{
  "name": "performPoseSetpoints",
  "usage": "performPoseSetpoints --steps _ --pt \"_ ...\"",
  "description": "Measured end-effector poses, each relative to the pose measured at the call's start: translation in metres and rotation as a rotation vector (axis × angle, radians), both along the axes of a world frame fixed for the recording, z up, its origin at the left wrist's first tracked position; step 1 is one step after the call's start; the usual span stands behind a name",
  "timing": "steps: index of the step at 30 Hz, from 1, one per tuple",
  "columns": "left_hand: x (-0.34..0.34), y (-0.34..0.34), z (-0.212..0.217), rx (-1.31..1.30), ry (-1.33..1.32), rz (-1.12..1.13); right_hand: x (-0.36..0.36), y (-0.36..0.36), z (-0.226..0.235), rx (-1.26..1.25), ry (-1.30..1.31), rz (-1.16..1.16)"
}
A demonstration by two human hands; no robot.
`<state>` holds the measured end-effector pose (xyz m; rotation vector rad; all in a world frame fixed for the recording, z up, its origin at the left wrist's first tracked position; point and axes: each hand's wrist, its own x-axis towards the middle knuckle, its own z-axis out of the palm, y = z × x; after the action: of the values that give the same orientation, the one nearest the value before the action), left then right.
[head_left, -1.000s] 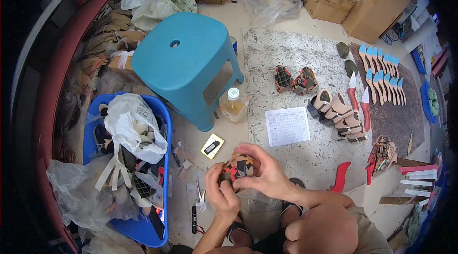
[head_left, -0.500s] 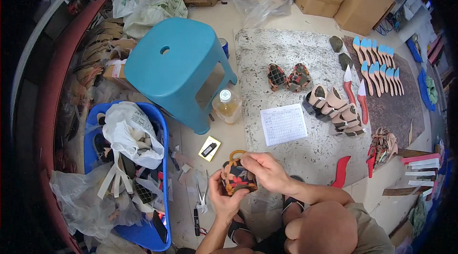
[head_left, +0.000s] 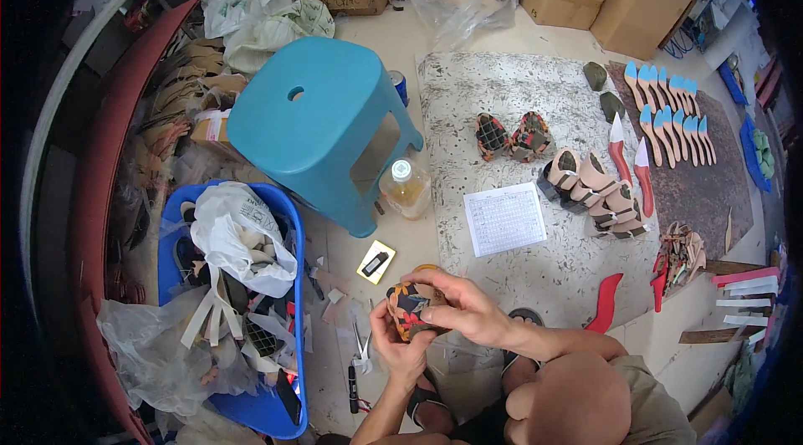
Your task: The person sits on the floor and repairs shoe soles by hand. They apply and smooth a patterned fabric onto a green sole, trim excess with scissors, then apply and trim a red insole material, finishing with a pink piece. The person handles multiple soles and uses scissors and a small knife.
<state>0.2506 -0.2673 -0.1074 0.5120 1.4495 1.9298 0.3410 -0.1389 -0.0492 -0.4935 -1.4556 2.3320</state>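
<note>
"What's being held?"

"A rounded, flower-patterned piece (head_left: 406,299). The left hand (head_left: 401,346) cups one side, the right hand (head_left: 465,308) grips the other."

"Where?"

"Near the flat yellow card (head_left: 369,268)."

"And around it?"

"A smooth blue plastic stool (head_left: 309,115), a see-through bottle (head_left: 408,196), a gridded paper sheet (head_left: 504,219) on speckled board (head_left: 452,94)."

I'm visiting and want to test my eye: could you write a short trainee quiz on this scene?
1. True or false: the left hand and right hand both touch the floral-patterned piece.
2. Which is nearest the plastic stool: (A) the printed sheet, (B) the clear bottle, or (C) the curved red strip?
3. Fill in: a white bag lies in the ____ bin.

Key: 1 true; 2 B; 3 blue.
</note>
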Motion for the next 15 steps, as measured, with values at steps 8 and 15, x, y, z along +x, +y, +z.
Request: performPoseSetpoints --steps 8,15 --pt "0.001 -0.006 -0.005 0.029 -0.011 -0.026 0.0 -0.003 0.009 -0.337 0.006 0.02" --pt "0.0 -0.007 -0.01 -0.026 0.253 -0.104 0.001 -0.002 0.003 -0.308 -0.163 -0.001"
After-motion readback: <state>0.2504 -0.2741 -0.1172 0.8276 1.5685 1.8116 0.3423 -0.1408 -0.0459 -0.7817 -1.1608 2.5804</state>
